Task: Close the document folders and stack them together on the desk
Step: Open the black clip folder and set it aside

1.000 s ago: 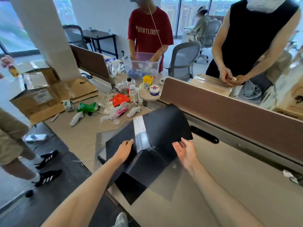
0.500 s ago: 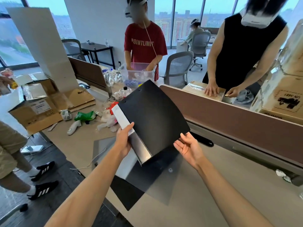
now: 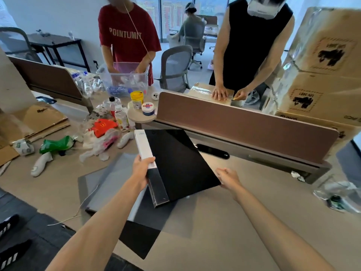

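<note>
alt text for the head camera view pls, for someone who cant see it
A person's left hand grips the white-labelled spine of a closed black document folder, held tilted above a beige desk, while the right hand steadies its lower corner. Another black folder lies flat beneath, and two people work beyond a brown desk divider.

We count two black folders [image 3: 181, 163], two hands [image 3: 141, 169], four white controllers [image 3: 40, 164], two stacked cardboard boxes [image 3: 324, 45], and three other people [image 3: 127, 36].
</note>
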Available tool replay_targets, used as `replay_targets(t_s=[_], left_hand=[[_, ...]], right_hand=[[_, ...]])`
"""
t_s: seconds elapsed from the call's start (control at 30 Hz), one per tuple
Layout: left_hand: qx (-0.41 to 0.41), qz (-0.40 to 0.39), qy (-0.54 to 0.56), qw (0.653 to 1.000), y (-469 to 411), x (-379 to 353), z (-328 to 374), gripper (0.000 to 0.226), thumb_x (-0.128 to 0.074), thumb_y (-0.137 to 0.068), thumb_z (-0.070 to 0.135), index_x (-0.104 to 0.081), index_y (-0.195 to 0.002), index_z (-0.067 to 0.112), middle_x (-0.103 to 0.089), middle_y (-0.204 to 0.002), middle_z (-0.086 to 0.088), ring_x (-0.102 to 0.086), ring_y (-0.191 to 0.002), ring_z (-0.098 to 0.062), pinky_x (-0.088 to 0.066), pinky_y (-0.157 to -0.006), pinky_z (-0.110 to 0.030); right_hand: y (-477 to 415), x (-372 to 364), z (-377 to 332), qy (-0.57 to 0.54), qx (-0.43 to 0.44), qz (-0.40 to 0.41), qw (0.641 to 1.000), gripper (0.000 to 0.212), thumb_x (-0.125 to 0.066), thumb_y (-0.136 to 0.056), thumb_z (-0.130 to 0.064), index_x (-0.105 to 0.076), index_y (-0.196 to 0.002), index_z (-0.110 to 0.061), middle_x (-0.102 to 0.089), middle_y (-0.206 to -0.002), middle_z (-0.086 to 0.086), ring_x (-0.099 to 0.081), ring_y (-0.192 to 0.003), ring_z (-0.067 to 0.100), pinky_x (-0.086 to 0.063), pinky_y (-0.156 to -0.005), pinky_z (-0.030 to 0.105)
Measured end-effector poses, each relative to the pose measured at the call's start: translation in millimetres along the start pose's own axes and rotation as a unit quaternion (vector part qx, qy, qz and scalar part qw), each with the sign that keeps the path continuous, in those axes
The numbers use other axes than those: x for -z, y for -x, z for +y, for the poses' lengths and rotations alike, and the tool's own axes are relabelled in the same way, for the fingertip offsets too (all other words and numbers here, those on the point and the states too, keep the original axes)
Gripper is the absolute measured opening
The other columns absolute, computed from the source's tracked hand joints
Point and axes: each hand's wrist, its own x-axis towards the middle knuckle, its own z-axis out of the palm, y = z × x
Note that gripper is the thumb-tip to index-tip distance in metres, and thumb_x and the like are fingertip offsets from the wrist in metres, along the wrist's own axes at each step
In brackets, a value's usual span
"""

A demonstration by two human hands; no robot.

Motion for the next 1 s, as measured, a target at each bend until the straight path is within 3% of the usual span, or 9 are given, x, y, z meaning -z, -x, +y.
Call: replay_targets(t_s=[0.07,0.13,0.23,0.33,0.4,0.53,0.7,0.83,1.0], left_hand=[[0.005,-0.033,-0.036,0.999,-7.3,-6.7,1.2,0.050,-0.064,-0.083,0.009,-0.049,-0.129,0.020,-0.064,-0.114,-0.013,-0.062,-0.088,-0.025,-0.054,-0.066,-0.034],[0.009,-0.078,-0.075,0.994,-13.7,-16.2,2.3,0.053,-0.066,-0.082,0.012,-0.048,-0.130,0.026,-0.063,-0.119,-0.012,-0.062,-0.097,-0.027,-0.055,-0.070,-0.038],[0.001,-0.152,-0.152,0.977,-16.0,-40.8,-0.8,0.051,-0.063,-0.087,0.015,-0.042,-0.132,0.029,-0.060,-0.118,-0.005,-0.060,-0.104,-0.025,-0.054,-0.082,-0.040],[0.004,-0.202,-0.232,0.951,-15.3,-72.0,-17.6,0.053,-0.061,-0.090,0.017,-0.037,-0.137,0.020,-0.056,-0.124,-0.004,-0.056,-0.110,-0.022,-0.050,-0.090,-0.037],[0.014,-0.233,-0.277,0.932,-14.1,-94.3,-35.8,0.056,-0.063,-0.089,0.018,-0.035,-0.138,0.016,-0.054,-0.131,-0.006,-0.055,-0.113,-0.022,-0.048,-0.093,-0.037],[-0.003,-0.290,-0.360,0.887,-1.4,-141.6,-78.7,0.062,-0.067,-0.086,0.010,-0.031,-0.137,0.012,-0.048,-0.130,-0.001,-0.049,-0.120,-0.021,-0.044,-0.098,-0.036],[-0.018,-0.330,-0.445,0.832,23.8,-198.2,-142.8,0.065,-0.066,-0.077,-0.006,-0.039,-0.134,0.007,-0.054,-0.126,-0.009,-0.055,-0.116,-0.028,-0.047,-0.084,-0.031],[0.001,-0.361,-0.491,0.793,37.1,-231.6,-197.7,0.061,-0.069,-0.072,-0.008,-0.045,-0.127,0.004,-0.059,-0.126,-0.015,-0.057,-0.117,-0.033,-0.049,-0.096,-0.042],[0.036,-0.359,-0.506,0.783,62.6,-263.1,-240.4,0.065,-0.057,-0.078,-0.015,-0.035,-0.138,-0.001,-0.050,-0.139,-0.015,-0.051,-0.125,-0.031,-0.044,-0.105,-0.045]], right_hand=[[2.2,-0.6,-3.0,-0.040,-0.020,-0.014,0.999,0.016,-0.053,-0.093,-0.031,-0.061,-0.093,-0.017,-0.065,-0.095,0.007,-0.063,-0.090,0.025,-0.054,-0.081,0.039],[2.7,-0.8,-6.1,-0.078,-0.042,-0.022,0.996,0.026,-0.049,-0.097,-0.033,-0.059,-0.109,-0.013,-0.064,-0.105,0.006,-0.062,-0.099,0.025,-0.050,-0.086,0.038],[3.7,5.0,-4.2,-0.075,-0.031,0.009,0.997,0.029,-0.053,-0.094,-0.036,-0.062,-0.110,-0.013,-0.065,-0.113,0.004,-0.061,-0.103,0.022,-0.049,-0.096,0.041],[13.5,21.3,4.5,-0.089,-0.043,0.076,0.992,0.032,-0.058,-0.093,-0.024,-0.055,-0.122,-0.013,-0.059,-0.110,0.001,-0.057,-0.093,0.015,-0.045,-0.082,0.032],[22.8,39.3,17.0,-0.101,-0.057,0.122,0.986,0.032,-0.057,-0.093,-0.013,-0.053,-0.125,-0.010,-0.056,-0.107,0.001,-0.054,-0.093,0.016,-0.042,-0.080,0.030],[39.6,80.0,54.2,-0.092,-0.084,0.187,0.974,0.025,-0.051,-0.091,0.001,-0.061,-0.112,-0.010,-0.063,-0.108,0.006,-0.055,-0.093,0.018,-0.042,-0.079,0.027],[56.3,127.3,110.5,-0.099,-0.130,0.256,0.953,0.023,-0.048,-0.087,0.009,-0.055,-0.085,-0.013,-0.059,-0.101,0.010,-0.052,-0.091,0.022,-0.041,-0.079,0.028],[63.5,163.2,161.0,-0.104,-0.177,0.275,0.939,0.034,-0.049,-0.087,0.008,-0.045,-0.071,-0.022,-0.056,-0.083,0.004,-0.051,-0.089,0.022,-0.041,-0.080,0.030],[50.7,211.5,208.4,-0.101,-0.213,0.258,0.937,0.031,-0.051,-0.087,0.003,-0.046,-0.073,-0.025,-0.053,-0.077,-0.003,-0.051,-0.089,0.023,-0.041,-0.080,0.033]])
